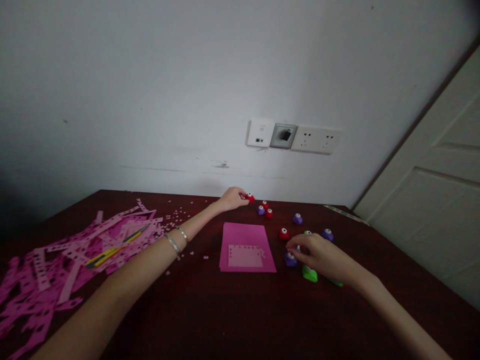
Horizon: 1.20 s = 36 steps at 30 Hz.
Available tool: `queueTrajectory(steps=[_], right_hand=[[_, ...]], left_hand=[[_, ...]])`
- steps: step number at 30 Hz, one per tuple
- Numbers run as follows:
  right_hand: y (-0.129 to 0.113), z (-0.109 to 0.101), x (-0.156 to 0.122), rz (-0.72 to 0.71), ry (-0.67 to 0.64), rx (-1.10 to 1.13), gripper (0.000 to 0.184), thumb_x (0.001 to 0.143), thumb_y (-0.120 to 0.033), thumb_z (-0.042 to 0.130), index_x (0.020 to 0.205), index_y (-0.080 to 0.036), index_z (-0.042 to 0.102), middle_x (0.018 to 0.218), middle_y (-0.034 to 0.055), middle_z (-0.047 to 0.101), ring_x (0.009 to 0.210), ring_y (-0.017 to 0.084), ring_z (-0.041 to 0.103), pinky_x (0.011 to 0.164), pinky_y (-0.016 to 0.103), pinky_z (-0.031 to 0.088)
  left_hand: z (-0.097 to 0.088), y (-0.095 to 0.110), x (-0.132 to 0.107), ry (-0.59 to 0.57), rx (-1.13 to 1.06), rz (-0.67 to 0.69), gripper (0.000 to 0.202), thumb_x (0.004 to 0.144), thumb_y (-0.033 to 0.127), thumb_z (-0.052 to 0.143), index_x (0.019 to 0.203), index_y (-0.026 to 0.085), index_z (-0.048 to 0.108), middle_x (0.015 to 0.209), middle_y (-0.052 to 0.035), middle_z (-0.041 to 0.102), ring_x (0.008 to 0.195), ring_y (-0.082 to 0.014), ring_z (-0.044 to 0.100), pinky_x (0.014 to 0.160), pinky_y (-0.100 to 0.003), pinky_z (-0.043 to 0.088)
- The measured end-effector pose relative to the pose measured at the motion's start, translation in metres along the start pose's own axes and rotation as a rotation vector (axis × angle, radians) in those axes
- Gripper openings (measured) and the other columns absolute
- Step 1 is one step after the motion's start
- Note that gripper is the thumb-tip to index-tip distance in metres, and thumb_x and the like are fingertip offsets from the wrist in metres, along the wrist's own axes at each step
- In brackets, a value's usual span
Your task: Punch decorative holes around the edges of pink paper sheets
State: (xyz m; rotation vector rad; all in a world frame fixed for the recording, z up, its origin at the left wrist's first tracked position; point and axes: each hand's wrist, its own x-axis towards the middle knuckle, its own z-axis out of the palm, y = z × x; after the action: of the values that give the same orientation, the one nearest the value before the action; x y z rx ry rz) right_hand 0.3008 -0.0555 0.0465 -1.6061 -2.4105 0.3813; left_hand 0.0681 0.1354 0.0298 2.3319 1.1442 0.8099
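My left hand [232,198] reaches to the back of the table, its fingers closed around a red craft punch [250,198]. On the right, my right hand [317,254] has its thumb and fingers on a purple craft punch [290,259], partly covering it. A green craft punch [309,273] sits just below that hand, and a red one [284,234] stands beyond it. Between my hands lies a stack of pink paper [243,233], with a lighter pink card [244,257] on top that has small punched shapes along its edges.
Punched pink paper strips [71,255] are heaped at the left, with a yellow craft knife [112,250] on them. Small paper cutouts [176,215] are scattered beside the heap. More punches [297,218] stand toward the back. Wall sockets [317,139] sit above the table.
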Motion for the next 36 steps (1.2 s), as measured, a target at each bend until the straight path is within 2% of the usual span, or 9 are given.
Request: queueTrajectory(steps=[5, 8, 11, 17, 23, 25, 29, 33, 36], right_hand=[[0.003, -0.003, -0.001, -0.014, 0.017, -0.007, 0.021, 0.082, -0.024, 0.049, 0.089, -0.022, 0.069, 0.086, 0.0049, 0.069, 0.075, 0.019, 0.062, 0.069, 0.029, 0.045], [0.003, -0.002, -0.002, -0.025, 0.027, 0.005, 0.021, 0.082, -0.025, 0.05, 0.089, -0.021, 0.069, 0.086, 0.005, 0.069, 0.075, 0.019, 0.062, 0.071, 0.03, 0.045], [0.001, 0.0, -0.001, -0.022, 0.031, 0.034, 0.02, 0.081, -0.024, 0.051, 0.089, -0.022, 0.069, 0.084, 0.0049, 0.069, 0.072, 0.019, 0.062, 0.069, 0.029, 0.046], [-0.01, 0.007, 0.003, -0.059, 0.049, 0.122, 0.02, 0.083, -0.024, 0.05, 0.089, -0.021, 0.068, 0.085, 0.005, 0.069, 0.072, 0.017, 0.061, 0.067, 0.029, 0.046], [-0.039, 0.015, 0.008, -0.062, 0.13, 0.307, 0.029, 0.078, -0.028, 0.06, 0.105, -0.018, 0.062, 0.087, 0.0047, 0.065, 0.071, 0.015, 0.057, 0.066, 0.027, 0.047], [-0.051, 0.017, 0.009, -0.075, 0.14, 0.322, 0.029, 0.077, -0.027, 0.062, 0.103, -0.018, 0.062, 0.085, 0.0042, 0.063, 0.07, 0.015, 0.056, 0.064, 0.027, 0.046], [-0.067, 0.021, 0.01, -0.08, 0.113, 0.316, 0.016, 0.076, -0.024, 0.062, 0.091, -0.019, 0.066, 0.082, 0.0028, 0.063, 0.068, 0.013, 0.054, 0.06, 0.025, 0.041], [-0.069, 0.024, 0.009, -0.035, 0.083, 0.295, 0.015, 0.074, -0.021, 0.062, 0.088, -0.017, 0.066, 0.078, 0.0023, 0.063, 0.064, 0.012, 0.052, 0.058, 0.023, 0.039], [-0.063, 0.024, 0.009, -0.051, 0.058, 0.27, 0.017, 0.073, -0.018, 0.061, 0.089, -0.018, 0.065, 0.077, 0.0016, 0.063, 0.065, 0.013, 0.053, 0.058, 0.023, 0.039]], left_hand=[[-0.035, 0.033, -0.06, -0.134, -0.09, 0.107, 0.028, 0.069, 0.035, 0.058, 0.084, 0.014, 0.067, 0.071, -0.0031, 0.061, 0.064, -0.0112, 0.049, 0.059, -0.025, 0.036], [-0.043, 0.049, -0.09, -0.175, -0.103, 0.168, 0.025, 0.069, 0.031, 0.058, 0.087, 0.015, 0.066, 0.08, -0.0042, 0.062, 0.07, -0.012, 0.052, 0.064, -0.025, 0.038], [-0.042, 0.056, -0.106, -0.192, -0.06, 0.242, 0.023, 0.069, 0.029, 0.06, 0.087, 0.016, 0.066, 0.084, -0.0044, 0.061, 0.075, -0.0131, 0.053, 0.07, -0.026, 0.039], [-0.032, 0.055, -0.116, -0.259, -0.008, 0.311, 0.022, 0.069, 0.025, 0.06, 0.089, 0.017, 0.067, 0.081, -0.0026, 0.061, 0.075, -0.013, 0.052, 0.072, -0.027, 0.039], [-0.024, 0.06, -0.12, -0.328, -0.028, 0.304, 0.023, 0.07, 0.031, 0.062, 0.088, 0.017, 0.066, 0.08, -0.003, 0.061, 0.077, -0.0147, 0.052, 0.071, -0.028, 0.039], [-0.022, 0.063, -0.122, -0.343, -0.023, 0.304, 0.022, 0.069, 0.031, 0.063, 0.087, 0.017, 0.066, 0.079, -0.0028, 0.061, 0.076, -0.0149, 0.052, 0.071, -0.029, 0.039], [-0.02, 0.071, -0.127, -0.379, -0.054, 0.326, 0.018, 0.07, 0.027, 0.063, 0.085, 0.018, 0.065, 0.079, -0.0022, 0.061, 0.074, -0.0137, 0.052, 0.071, -0.027, 0.039], [-0.018, 0.077, -0.129, -0.423, -0.055, 0.315, 0.017, 0.07, 0.026, 0.063, 0.084, 0.018, 0.065, 0.08, -0.0028, 0.06, 0.073, -0.0138, 0.053, 0.067, -0.026, 0.039], [-0.015, 0.07, -0.127, -0.461, -0.067, 0.307, 0.018, 0.072, 0.03, 0.062, 0.086, 0.019, 0.065, 0.081, -0.0029, 0.06, 0.074, -0.0143, 0.053, 0.067, -0.026, 0.039]])
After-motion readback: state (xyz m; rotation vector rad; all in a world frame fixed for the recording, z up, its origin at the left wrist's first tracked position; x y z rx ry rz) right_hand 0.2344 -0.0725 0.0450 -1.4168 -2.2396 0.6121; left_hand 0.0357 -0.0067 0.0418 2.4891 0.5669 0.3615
